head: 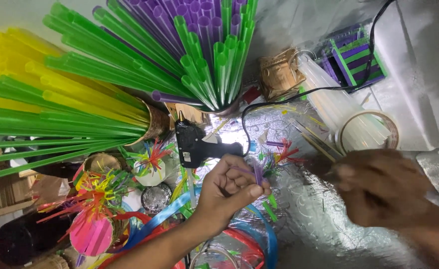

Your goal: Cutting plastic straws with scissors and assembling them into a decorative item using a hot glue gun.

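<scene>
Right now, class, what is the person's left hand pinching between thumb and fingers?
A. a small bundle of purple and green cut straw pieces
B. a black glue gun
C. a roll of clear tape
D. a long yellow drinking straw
A: the left hand pinches a small bundle of purple and green cut straw pieces, while the black glue gun lies untouched on the silver foil surface beyond it.

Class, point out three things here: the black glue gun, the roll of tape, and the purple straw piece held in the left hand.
black glue gun (195, 144), head view, on its body.
roll of tape (392, 125), head view, on its rim.
purple straw piece (257, 173), head view, on the frayed end above the left hand (227, 192).
</scene>
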